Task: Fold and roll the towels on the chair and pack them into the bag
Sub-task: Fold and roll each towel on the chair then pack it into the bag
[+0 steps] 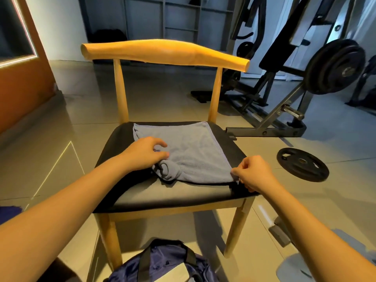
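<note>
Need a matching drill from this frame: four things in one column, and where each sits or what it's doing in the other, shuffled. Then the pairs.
Column 1
1. towel
2. bag
3. weight plate
4. right hand

Column 2
A. on the floor, right of the chair
B. pinches the towel's near right corner
C. spread on the chair's black seat
D. on the floor in front of the chair, nearest the camera

Pairs: 1-C, 2-D, 3-A, 4-B
</note>
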